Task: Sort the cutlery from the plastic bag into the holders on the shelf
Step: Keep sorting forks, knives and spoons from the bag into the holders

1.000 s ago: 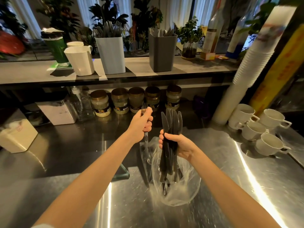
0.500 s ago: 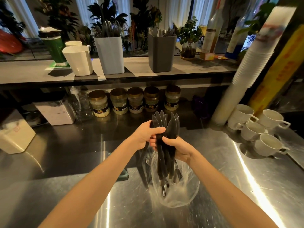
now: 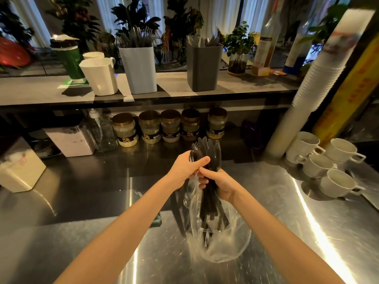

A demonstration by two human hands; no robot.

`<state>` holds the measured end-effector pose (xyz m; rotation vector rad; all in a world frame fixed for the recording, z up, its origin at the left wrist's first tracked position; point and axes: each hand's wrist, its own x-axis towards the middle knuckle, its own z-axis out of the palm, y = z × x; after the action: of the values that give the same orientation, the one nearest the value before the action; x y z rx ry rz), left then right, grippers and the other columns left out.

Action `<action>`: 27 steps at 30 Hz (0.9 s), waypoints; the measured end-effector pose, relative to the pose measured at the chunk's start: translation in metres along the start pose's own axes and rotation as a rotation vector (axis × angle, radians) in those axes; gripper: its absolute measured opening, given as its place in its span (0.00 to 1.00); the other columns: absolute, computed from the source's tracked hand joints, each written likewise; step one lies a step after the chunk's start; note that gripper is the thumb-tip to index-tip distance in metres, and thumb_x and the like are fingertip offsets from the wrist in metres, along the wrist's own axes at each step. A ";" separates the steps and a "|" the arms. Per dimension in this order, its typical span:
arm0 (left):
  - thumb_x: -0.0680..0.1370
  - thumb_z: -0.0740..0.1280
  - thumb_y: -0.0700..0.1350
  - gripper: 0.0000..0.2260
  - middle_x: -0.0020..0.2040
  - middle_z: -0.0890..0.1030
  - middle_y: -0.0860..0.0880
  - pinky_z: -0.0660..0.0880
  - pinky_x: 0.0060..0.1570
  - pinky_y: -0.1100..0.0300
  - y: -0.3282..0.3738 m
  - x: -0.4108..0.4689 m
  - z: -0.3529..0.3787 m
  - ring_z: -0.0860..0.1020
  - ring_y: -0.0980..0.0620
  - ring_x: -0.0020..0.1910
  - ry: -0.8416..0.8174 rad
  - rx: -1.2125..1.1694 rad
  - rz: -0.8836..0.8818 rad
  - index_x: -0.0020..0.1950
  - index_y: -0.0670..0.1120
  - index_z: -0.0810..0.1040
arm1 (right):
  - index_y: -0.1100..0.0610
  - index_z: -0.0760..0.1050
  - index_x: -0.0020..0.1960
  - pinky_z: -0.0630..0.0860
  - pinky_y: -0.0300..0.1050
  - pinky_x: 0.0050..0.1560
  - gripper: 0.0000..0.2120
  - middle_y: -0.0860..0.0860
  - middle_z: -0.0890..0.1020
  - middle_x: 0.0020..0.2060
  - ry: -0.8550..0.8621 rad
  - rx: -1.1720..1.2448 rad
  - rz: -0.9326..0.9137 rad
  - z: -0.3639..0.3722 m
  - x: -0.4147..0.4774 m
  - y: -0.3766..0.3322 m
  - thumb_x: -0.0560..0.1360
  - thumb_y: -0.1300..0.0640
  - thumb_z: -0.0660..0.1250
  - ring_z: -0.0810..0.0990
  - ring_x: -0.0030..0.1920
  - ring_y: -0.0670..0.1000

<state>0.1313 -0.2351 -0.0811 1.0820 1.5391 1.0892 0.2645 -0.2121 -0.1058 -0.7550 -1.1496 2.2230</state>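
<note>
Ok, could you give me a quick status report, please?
Left hand and right hand grip black plastic cutlery bundle. Ends in clear plastic bag. Nothing blocking.

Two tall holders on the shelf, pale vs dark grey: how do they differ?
Colour: the pale holder is light blue-grey; the dark holder is charcoal.
Place: the pale holder stands left of the dark holder.
Contents: fork tines stick up high from the pale holder; the dark holder's pieces barely clear its rim.
Shared: both are upright, square tubs on the shelf, both already stocked.
</note>
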 end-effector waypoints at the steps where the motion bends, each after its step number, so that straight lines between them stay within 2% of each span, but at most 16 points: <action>1: 0.76 0.68 0.49 0.06 0.43 0.79 0.51 0.70 0.31 0.65 -0.002 -0.001 0.002 0.73 0.56 0.35 0.024 -0.129 0.001 0.49 0.48 0.74 | 0.59 0.74 0.40 0.71 0.36 0.30 0.07 0.49 0.71 0.28 0.039 0.016 -0.046 0.002 0.001 -0.001 0.76 0.61 0.63 0.69 0.27 0.44; 3: 0.79 0.63 0.46 0.05 0.44 0.81 0.49 0.63 0.24 0.66 -0.010 -0.003 0.005 0.67 0.58 0.27 0.108 -0.428 0.026 0.48 0.45 0.75 | 0.59 0.71 0.39 0.70 0.36 0.28 0.07 0.48 0.70 0.26 0.154 0.143 -0.174 0.003 0.009 -0.005 0.76 0.62 0.62 0.68 0.25 0.43; 5: 0.81 0.59 0.44 0.07 0.48 0.82 0.46 0.64 0.27 0.65 -0.023 -0.006 0.007 0.66 0.57 0.27 0.252 -0.501 0.032 0.46 0.45 0.73 | 0.57 0.69 0.38 0.71 0.36 0.27 0.10 0.48 0.71 0.25 0.304 0.371 -0.299 0.004 0.016 -0.014 0.78 0.63 0.62 0.69 0.24 0.43; 6: 0.82 0.58 0.44 0.08 0.52 0.82 0.46 0.69 0.32 0.64 -0.031 -0.006 0.009 0.70 0.57 0.30 0.314 -0.501 0.014 0.46 0.46 0.73 | 0.56 0.69 0.38 0.72 0.37 0.28 0.10 0.48 0.72 0.26 0.365 0.471 -0.342 0.002 0.018 -0.020 0.78 0.63 0.62 0.70 0.24 0.43; 7: 0.83 0.56 0.45 0.08 0.55 0.82 0.47 0.73 0.41 0.62 -0.038 -0.007 0.012 0.74 0.55 0.37 0.353 -0.518 -0.011 0.47 0.47 0.72 | 0.56 0.70 0.38 0.73 0.37 0.29 0.10 0.48 0.73 0.27 0.407 0.551 -0.368 0.001 0.019 -0.026 0.77 0.62 0.63 0.71 0.25 0.44; 9: 0.83 0.56 0.47 0.07 0.57 0.81 0.51 0.71 0.62 0.53 -0.046 -0.009 0.019 0.78 0.53 0.53 0.385 -0.641 -0.047 0.52 0.47 0.72 | 0.55 0.72 0.38 0.75 0.37 0.32 0.09 0.49 0.75 0.29 0.436 0.644 -0.383 0.002 0.018 -0.035 0.76 0.61 0.66 0.73 0.27 0.45; 11: 0.83 0.56 0.47 0.10 0.55 0.82 0.52 0.68 0.67 0.48 -0.044 -0.007 0.028 0.77 0.51 0.59 0.420 -0.812 -0.055 0.59 0.45 0.71 | 0.55 0.73 0.38 0.75 0.38 0.32 0.08 0.49 0.77 0.30 0.438 0.639 -0.390 0.007 0.019 -0.037 0.76 0.61 0.66 0.74 0.28 0.45; 13: 0.83 0.56 0.46 0.14 0.54 0.82 0.51 0.69 0.66 0.47 -0.034 -0.004 0.033 0.78 0.50 0.58 0.459 -0.948 -0.066 0.65 0.41 0.69 | 0.56 0.73 0.38 0.76 0.39 0.35 0.08 0.50 0.77 0.30 0.473 0.572 -0.396 0.014 0.022 -0.035 0.75 0.62 0.67 0.75 0.29 0.45; 15: 0.83 0.55 0.46 0.14 0.55 0.81 0.49 0.69 0.66 0.47 -0.028 0.001 0.034 0.78 0.50 0.58 0.481 -1.039 -0.067 0.64 0.40 0.69 | 0.56 0.73 0.40 0.76 0.41 0.39 0.06 0.50 0.77 0.31 0.504 0.525 -0.402 0.018 0.023 -0.032 0.75 0.62 0.67 0.76 0.30 0.46; 17: 0.83 0.55 0.46 0.12 0.59 0.80 0.47 0.69 0.67 0.47 -0.026 0.004 0.032 0.77 0.50 0.60 0.481 -1.042 -0.079 0.62 0.42 0.70 | 0.56 0.73 0.41 0.77 0.42 0.42 0.06 0.50 0.78 0.31 0.507 0.501 -0.402 0.021 0.021 -0.029 0.74 0.64 0.67 0.77 0.31 0.46; 19: 0.83 0.55 0.46 0.14 0.61 0.79 0.47 0.69 0.65 0.47 -0.024 0.002 0.032 0.76 0.50 0.61 0.449 -1.028 -0.083 0.65 0.42 0.68 | 0.56 0.74 0.41 0.77 0.43 0.43 0.07 0.50 0.78 0.30 0.501 0.437 -0.391 0.025 0.020 -0.022 0.74 0.65 0.67 0.78 0.32 0.46; 22: 0.83 0.56 0.46 0.12 0.59 0.80 0.46 0.75 0.58 0.50 -0.017 -0.004 0.035 0.79 0.48 0.57 0.355 -1.039 -0.057 0.64 0.45 0.69 | 0.56 0.73 0.45 0.78 0.46 0.44 0.06 0.51 0.79 0.30 0.513 0.437 -0.352 0.031 0.022 -0.016 0.74 0.66 0.66 0.78 0.33 0.48; 25: 0.82 0.57 0.46 0.09 0.56 0.81 0.45 0.76 0.45 0.61 -0.012 -0.009 0.034 0.80 0.51 0.50 0.307 -0.855 -0.047 0.58 0.43 0.72 | 0.56 0.74 0.46 0.78 0.46 0.43 0.03 0.52 0.79 0.33 0.507 0.461 -0.321 0.030 0.025 -0.018 0.76 0.63 0.65 0.79 0.33 0.47; 27: 0.83 0.56 0.46 0.10 0.53 0.81 0.46 0.76 0.41 0.65 -0.013 -0.009 0.029 0.80 0.53 0.47 0.309 -0.719 -0.037 0.60 0.43 0.71 | 0.57 0.75 0.46 0.76 0.46 0.45 0.03 0.51 0.79 0.34 0.480 0.393 -0.309 0.027 0.024 -0.020 0.77 0.59 0.65 0.79 0.35 0.47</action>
<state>0.1598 -0.2418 -0.0967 0.4024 1.2150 1.6634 0.2328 -0.2005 -0.0817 -0.8160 -0.5316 1.7927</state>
